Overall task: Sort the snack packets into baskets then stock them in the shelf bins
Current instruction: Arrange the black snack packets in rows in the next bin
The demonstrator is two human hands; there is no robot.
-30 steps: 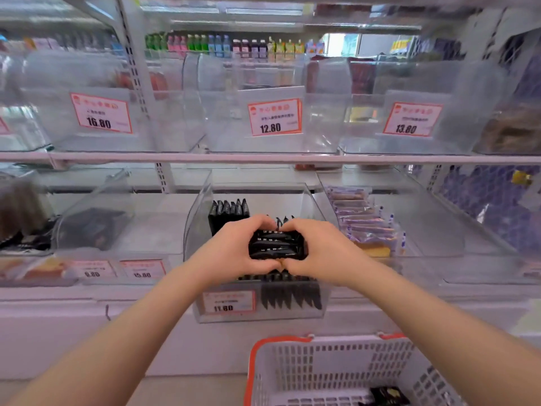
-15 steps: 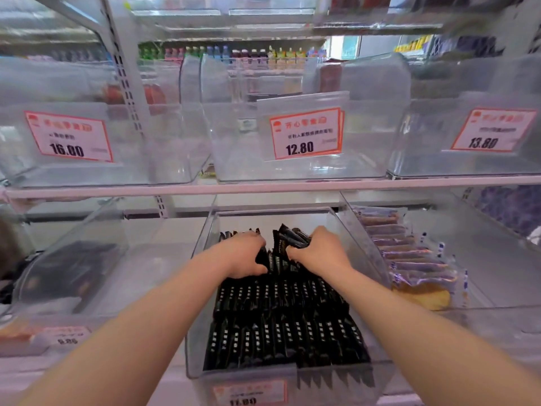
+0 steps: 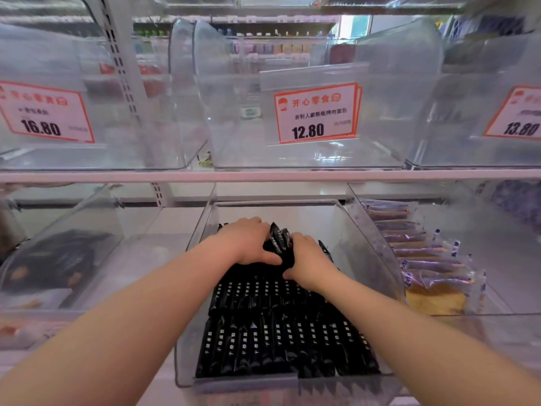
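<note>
We have carried the black packets [image 3: 278, 241] deep into the clear bin [image 3: 377, 259]; our left hand [image 3: 248, 244] and right hand [image 3: 307, 262] still clasp them, nearly stocked.

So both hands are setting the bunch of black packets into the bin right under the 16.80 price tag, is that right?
Not quite. The head view shows the left hand and right hand gripping the bunch of black packets at the back of the clear bin below the 12.80 price tag, not the 16.80 one, which hangs further left.
</note>
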